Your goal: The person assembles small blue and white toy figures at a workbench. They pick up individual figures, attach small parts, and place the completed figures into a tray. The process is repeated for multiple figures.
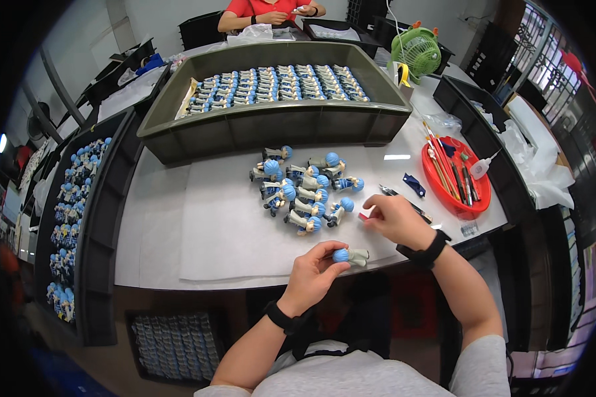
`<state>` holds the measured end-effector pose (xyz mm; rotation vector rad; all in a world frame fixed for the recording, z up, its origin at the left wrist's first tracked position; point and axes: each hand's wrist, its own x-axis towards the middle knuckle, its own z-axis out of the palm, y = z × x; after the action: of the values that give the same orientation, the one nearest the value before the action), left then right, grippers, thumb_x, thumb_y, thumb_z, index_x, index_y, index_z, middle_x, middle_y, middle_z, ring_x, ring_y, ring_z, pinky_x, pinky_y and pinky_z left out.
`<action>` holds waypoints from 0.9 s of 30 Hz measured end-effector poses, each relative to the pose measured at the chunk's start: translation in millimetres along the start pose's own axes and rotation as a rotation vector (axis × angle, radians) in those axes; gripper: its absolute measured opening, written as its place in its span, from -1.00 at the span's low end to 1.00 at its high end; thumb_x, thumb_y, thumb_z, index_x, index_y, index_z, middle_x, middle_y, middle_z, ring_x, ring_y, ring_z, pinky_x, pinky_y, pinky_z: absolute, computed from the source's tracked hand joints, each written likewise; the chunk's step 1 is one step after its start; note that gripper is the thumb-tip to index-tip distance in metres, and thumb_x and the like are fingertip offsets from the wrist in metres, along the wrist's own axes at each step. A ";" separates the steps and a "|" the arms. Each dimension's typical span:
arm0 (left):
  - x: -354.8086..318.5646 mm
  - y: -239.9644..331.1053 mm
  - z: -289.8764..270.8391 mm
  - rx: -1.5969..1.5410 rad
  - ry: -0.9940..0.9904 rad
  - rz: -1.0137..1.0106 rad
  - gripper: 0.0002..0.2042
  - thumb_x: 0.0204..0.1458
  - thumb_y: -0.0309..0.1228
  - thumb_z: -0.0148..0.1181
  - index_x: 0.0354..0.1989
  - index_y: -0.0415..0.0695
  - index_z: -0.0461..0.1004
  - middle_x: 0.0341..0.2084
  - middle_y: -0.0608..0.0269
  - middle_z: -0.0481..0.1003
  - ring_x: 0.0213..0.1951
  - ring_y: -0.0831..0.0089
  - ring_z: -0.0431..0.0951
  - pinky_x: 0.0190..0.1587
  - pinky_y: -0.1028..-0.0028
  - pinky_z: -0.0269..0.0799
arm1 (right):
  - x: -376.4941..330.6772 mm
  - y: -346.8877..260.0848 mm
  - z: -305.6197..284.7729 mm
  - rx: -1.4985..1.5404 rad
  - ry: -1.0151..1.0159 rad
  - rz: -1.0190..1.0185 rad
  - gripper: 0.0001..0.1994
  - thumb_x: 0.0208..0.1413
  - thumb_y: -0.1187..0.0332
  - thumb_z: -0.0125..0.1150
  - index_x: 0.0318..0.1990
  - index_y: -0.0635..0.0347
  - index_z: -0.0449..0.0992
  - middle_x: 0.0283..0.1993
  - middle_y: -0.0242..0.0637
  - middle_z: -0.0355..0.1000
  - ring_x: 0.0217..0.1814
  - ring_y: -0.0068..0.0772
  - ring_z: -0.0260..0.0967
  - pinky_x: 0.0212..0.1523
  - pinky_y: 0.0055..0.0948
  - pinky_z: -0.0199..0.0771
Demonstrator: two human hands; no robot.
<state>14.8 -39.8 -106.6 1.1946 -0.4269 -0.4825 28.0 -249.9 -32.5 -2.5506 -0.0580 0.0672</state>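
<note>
Close to the table's front edge, my left hand is closed around the blue-haired head of a small figurine, whose grey body points right. My right hand is up and to the right of it, apart from the figurine. Its thumb and fingers pinch a small red piece, too small to name. Just left of that hand lies a figurine at the edge of a loose group of similar figurines. Beyond my right hand, a slim dark pen-like tool rests on the table.
A large grey-green bin holding rows of figurines stands at the back. The red tray at right holds brushes and a white squeeze bottle. More figurines fill a dark bin at left. A green fan and another person are beyond.
</note>
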 end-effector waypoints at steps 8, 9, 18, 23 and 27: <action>0.8 -0.3 1.0 0.037 0.004 0.001 -0.69 -0.03 -0.61 0.18 -0.07 -0.31 0.37 -0.22 0.18 0.47 -0.19 0.55 0.48 -0.14 0.58 0.42 | -50.4 13.3 -8.7 1.135 -0.181 0.290 -0.62 0.11 0.32 0.15 0.05 0.29 0.33 -0.23 -0.29 0.44 -0.19 -0.44 0.46 -0.17 -0.52 0.49; 0.6 -0.1 1.6 0.029 0.017 0.009 -0.69 -0.03 -0.61 0.18 -0.07 -0.31 0.37 -0.22 0.17 0.47 -0.19 0.54 0.48 -0.14 0.58 0.42 | -54.6 11.6 -4.1 1.185 -0.173 0.292 -0.62 0.11 0.33 0.15 0.05 0.29 0.33 -0.23 -0.29 0.43 -0.18 -0.43 0.46 -0.16 -0.52 0.49; 0.5 0.1 2.6 0.081 0.013 0.019 -0.68 -0.03 -0.58 0.19 -0.06 -0.31 0.38 -0.24 0.16 0.49 -0.21 0.53 0.49 -0.15 0.56 0.43 | -69.4 6.2 32.2 1.027 0.162 0.226 -0.75 0.07 0.47 0.16 -0.08 0.34 0.45 -0.28 -0.40 0.35 -0.27 -0.63 0.30 -0.29 -0.65 0.29; 0.4 -1.8 2.4 0.090 0.019 0.033 -0.69 -0.03 -0.58 0.19 -0.06 -0.31 0.39 -0.27 0.18 0.50 -0.24 0.54 0.50 -0.17 0.57 0.44 | -66.1 -8.1 38.8 0.675 0.295 0.059 -0.82 0.03 0.48 0.19 -0.18 0.28 0.54 -0.38 -0.36 0.37 -0.35 -0.60 0.31 -0.33 -0.64 0.29; -0.1 0.1 2.4 0.141 -0.007 -0.015 -0.67 -0.01 -0.66 0.12 -0.02 -0.32 0.35 -0.13 0.18 0.44 -0.12 0.56 0.45 -0.07 0.58 0.40 | -62.5 -15.1 39.8 0.372 0.416 -0.082 -0.83 -0.06 0.57 0.21 -0.25 0.26 0.55 -0.39 -0.28 0.38 -0.41 -0.53 0.34 -0.39 -0.63 0.31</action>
<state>13.4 -41.5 -105.8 1.3333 -0.4646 -0.4753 -37.2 -218.8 -54.9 -2.1402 0.0118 -0.4428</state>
